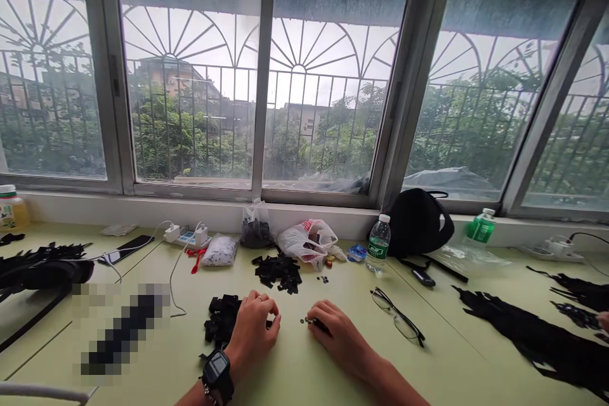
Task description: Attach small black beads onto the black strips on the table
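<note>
My left hand (253, 328), with a ring and a black smartwatch (217, 373) on the wrist, rests curled on the pale green table (295, 374) beside a pile of small black pieces (221, 322). Its fingers are bent in a pinch; what they hold is too small to make out. My right hand (333, 333) lies to the right, fingers closed on a small black piece (318, 323). Tiny dark bits (303, 321) lie between the hands.
A second pile of black pieces (278, 271), plastic bags (308, 241), a water bottle (378, 245), eyeglasses (397, 316), a black bag (419, 222), a power strip (184, 236) and a phone (124, 248) sit near the windowsill. Black fabric strips (533, 336) lie at right.
</note>
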`<state>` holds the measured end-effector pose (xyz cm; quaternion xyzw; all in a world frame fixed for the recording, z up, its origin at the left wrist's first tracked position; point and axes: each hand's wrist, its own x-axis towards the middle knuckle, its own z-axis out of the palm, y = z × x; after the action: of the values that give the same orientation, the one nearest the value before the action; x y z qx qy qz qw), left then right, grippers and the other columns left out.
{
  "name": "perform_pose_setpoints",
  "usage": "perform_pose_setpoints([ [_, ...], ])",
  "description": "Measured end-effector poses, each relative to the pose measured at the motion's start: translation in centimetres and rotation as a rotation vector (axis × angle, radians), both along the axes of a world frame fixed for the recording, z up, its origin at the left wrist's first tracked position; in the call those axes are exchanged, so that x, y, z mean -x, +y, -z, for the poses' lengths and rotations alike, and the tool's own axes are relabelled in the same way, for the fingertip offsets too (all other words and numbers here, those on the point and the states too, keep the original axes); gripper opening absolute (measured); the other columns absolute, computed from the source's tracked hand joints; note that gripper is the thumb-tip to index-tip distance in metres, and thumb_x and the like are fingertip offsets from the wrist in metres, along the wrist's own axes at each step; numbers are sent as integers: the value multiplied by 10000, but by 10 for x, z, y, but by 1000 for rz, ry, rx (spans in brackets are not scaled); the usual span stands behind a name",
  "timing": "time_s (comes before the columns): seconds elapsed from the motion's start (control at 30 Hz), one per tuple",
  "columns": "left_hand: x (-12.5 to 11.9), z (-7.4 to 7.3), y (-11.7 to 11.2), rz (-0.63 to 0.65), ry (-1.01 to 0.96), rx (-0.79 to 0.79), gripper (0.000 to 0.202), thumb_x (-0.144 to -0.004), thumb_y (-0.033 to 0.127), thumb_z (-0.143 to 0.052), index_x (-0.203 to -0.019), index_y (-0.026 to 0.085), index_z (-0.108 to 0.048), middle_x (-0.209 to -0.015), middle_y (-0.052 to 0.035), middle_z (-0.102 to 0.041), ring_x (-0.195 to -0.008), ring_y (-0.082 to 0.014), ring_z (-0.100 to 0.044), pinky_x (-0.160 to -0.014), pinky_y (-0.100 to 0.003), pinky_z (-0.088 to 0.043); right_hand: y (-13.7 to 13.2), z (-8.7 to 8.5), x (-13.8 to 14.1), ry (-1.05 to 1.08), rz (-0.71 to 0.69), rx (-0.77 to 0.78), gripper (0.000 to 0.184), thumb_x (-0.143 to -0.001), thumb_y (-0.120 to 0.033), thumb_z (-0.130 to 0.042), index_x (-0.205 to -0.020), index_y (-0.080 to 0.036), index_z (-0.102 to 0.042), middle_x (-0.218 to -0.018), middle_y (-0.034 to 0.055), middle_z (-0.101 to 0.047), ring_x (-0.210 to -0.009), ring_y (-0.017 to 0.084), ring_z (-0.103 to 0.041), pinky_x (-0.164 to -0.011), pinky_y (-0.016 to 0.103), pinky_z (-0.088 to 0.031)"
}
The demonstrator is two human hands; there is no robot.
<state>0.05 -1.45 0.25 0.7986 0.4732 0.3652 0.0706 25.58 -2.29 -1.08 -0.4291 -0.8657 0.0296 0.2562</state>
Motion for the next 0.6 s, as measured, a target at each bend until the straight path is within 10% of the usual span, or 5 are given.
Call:
perform_pose_setpoints([
  [0.33, -1, 3, 2, 8, -17, -5, 117, -877, 211, -602, -796, 226, -686, -861, -58, -710, -928, -276, -594, -829, -394, -468, 23, -15, 23, 31, -89, 82, 356, -988, -269, -533, -1315, -243, -672, -1348, 99, -665, -1301, 287, -565, -1109, 435, -449],
  [0.6, -1, 3, 1, 32, -46, -3, 101, -865, 200, -626, -795, 233, -692, -866, -46, -712, -924, -263, -597, -814, -378, -467, -8, -19, 8, -23, -187, 199, 427, -1067, -301, -407, -1459, -304, -576, -1482, 42, -570, -1380, 250, -528, -1212, 450, -364],
])
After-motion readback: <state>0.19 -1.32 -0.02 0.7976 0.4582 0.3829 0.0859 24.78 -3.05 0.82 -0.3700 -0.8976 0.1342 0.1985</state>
